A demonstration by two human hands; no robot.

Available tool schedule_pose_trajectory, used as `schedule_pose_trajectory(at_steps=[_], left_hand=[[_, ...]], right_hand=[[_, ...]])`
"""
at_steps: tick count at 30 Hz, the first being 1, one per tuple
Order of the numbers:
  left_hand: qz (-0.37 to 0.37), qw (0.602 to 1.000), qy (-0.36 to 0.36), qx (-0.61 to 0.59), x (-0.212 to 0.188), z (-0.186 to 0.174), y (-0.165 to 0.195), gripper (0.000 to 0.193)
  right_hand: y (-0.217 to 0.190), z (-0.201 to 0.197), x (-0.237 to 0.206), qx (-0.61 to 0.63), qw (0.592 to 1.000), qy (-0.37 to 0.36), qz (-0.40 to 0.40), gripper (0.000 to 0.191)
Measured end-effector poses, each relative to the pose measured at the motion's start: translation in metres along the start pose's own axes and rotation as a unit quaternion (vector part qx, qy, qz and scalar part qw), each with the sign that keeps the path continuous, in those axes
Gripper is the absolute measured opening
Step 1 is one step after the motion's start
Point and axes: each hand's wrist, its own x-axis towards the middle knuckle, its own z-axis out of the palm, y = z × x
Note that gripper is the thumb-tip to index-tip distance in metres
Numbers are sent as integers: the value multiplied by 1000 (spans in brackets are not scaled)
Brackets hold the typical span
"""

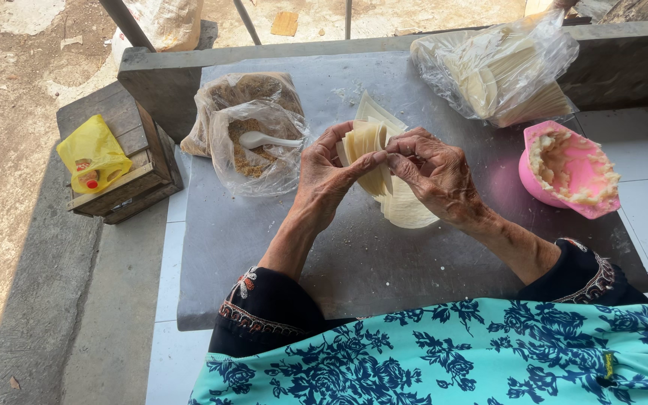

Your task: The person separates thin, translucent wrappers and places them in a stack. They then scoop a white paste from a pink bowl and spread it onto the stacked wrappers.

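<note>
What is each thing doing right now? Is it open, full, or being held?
Left hand: pinching the wrappers.
Right hand: pinching the same wrappers.
Stack of pale wrappers: fanned out, held by both hands.
Bag of brown crumbs: open, white spoon lying inside.
Pink bowl: tilted, holding pale mash.
Clear bag of wrappers: lying on its side.
Yellow bottle: capped, lying on a wooden crate.

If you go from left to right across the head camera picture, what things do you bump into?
Yellow bag on wooden crate → plastic bag of brown filling with white spoon → left hand → stack of thin wrappers → right hand → pink bowl
</note>
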Motion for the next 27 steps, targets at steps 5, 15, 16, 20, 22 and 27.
schedule_pose_trajectory(at_steps=[5, 15, 16, 20, 22, 27], left_hand=[[-9, 1000, -2, -22, 2, -1, -2, 69], [-8, 1000, 9, -9, 1, -2, 0, 67], [-8, 1000, 10, -7, 1, -2, 1, 67], [-12, 1000, 13, -19, 1, -2, 0, 65], [-10, 999, 13, -29, 2, -3, -1, 65], [-10, 999, 10, -45, 3, -4, -3, 66]], right_hand=[[4, -1, 2, 124, 990, -15, 68, 22], [7, 0, -1, 125, 991, -22, 33, 17], [8, 0, 0, 169, 983, -15, 63, 18], [8, -1, 0, 152, 985, -27, 74, 21], [8, -1, -2, 73, 995, -31, 53, 20], [16, 0, -4, 223, 968, -19, 114, 18]])
